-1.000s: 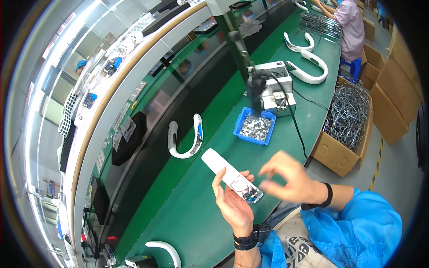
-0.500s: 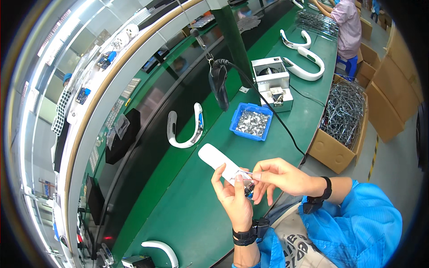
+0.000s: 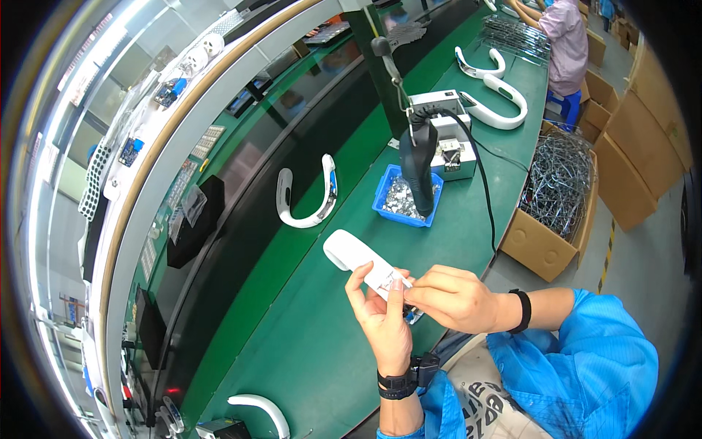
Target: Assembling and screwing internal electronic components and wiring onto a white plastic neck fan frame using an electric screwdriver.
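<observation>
Hands meet just above the near edge of the green counter (image 3: 307, 344), and I read the scene from there. My left hand (image 3: 384, 322) holds a white curved plastic part (image 3: 358, 260) upright in its palm, fingers (image 3: 356, 282) wrapped around the lower end and the thumb laid along its face, so the grip is closed on it. My right hand (image 3: 450, 296) comes across from the side, fingertips pressed together in a pinch at the part's open lower end, where I can make out some small metal and wiring detail; whether a tiny piece sits between those fingertips is too small for me to tell. Beyond the hands a blue tray of small metal pieces (image 3: 406, 197) sits on the counter, with a black hanging driver (image 3: 418, 164) over it and a white box-shaped unit (image 3: 450, 139) just behind. A similar white curved part (image 3: 307, 197) lies flat to the left, well apart. A cardboard box of wire pieces (image 3: 556, 197) stands off the counter's right edge. My worry is the pinch: anything that small could slip and drop into my lap or onto the floor. The part is also held only at one end, so a hard push from the right hand could twist it loose.
</observation>
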`<state>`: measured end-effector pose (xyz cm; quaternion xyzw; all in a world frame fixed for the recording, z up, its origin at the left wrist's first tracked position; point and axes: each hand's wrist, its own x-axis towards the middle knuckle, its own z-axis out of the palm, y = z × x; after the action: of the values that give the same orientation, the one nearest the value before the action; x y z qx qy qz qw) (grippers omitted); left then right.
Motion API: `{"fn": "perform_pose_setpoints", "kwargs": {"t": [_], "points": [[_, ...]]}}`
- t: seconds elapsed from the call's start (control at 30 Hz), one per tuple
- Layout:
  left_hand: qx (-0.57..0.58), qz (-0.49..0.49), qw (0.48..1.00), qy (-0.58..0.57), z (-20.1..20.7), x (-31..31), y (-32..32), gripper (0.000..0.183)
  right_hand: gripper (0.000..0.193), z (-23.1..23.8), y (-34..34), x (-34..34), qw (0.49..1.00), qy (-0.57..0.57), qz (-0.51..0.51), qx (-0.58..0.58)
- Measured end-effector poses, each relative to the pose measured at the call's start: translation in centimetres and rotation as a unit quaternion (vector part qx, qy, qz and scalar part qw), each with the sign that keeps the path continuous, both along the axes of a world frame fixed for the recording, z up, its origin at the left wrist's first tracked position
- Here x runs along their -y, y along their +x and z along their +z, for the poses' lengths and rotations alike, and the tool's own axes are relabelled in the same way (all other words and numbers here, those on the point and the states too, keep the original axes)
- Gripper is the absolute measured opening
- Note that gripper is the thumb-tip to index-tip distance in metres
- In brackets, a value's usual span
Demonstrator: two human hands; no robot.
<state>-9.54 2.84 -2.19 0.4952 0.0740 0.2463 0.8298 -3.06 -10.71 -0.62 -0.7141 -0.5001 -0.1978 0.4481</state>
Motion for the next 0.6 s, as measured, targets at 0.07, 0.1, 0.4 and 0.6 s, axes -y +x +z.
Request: {"fn": "perform_pose_setpoints", "kwargs": {"t": [0.07, 0.1, 0.4, 0.6], "points": [[0.000, 0.007, 1.000, -0.004, -0.1, 0.0, 0.0, 0.051, 0.014, 0.0, 0.0, 0.1, 1.000, 0.019, 0.006, -0.011], [-0.001, 0.007, 1.000, -0.005, 0.0, 0.1, 0.1, 0.051, 0.015, 0.3, 0.0, 0.3, 0.996, 0.032, 0.024, -0.075], [-0.001, 0.025, 0.999, 0.025, -0.4, 0.2, 0.0, 0.050, 0.017, 1.7, 0.0, 0.4, 0.977, -0.001, 0.024, -0.214], [-0.003, 0.021, 1.000, 0.016, -0.6, -0.1, -0.2, 0.050, 0.028, 0.0, 1.1, -0.3, 0.998, 0.009, 0.056, 0.003]]}}
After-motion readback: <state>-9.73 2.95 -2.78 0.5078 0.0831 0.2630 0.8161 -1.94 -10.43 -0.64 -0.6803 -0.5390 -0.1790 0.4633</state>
